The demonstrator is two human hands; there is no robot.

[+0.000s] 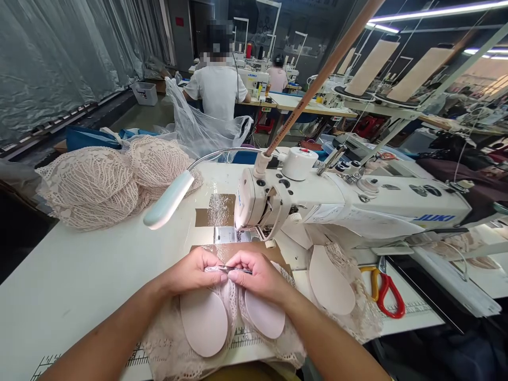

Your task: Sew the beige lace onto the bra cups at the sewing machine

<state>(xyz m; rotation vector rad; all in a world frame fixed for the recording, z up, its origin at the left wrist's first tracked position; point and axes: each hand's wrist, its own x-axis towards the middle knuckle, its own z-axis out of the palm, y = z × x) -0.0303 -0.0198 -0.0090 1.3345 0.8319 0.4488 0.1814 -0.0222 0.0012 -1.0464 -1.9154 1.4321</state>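
My left hand (200, 272) pinches the upper edge of a pale beige lace bra (204, 323) with smooth padded cups, lying at the table's front edge. Close against it, my right hand (252, 275) is closed round a slim metal tool (238, 270), its tip at the pinched lace; fingers hide most of it, so its kind is unclear. Both hands are just in front of the sewing machine (254, 203), below its needle area. To the right lies another padded lace piece (331, 280), and beside it scissors (387, 293) with red and yellow handles.
A heap of lace cups (99, 182) sits on the left of the white table (51, 286). A lamp (170, 201) on a bendy neck leans over the table. Thread cones (373, 69) stand on a rack at right. A person (216, 90) sits ahead, beyond a clear plastic bag (186, 121).
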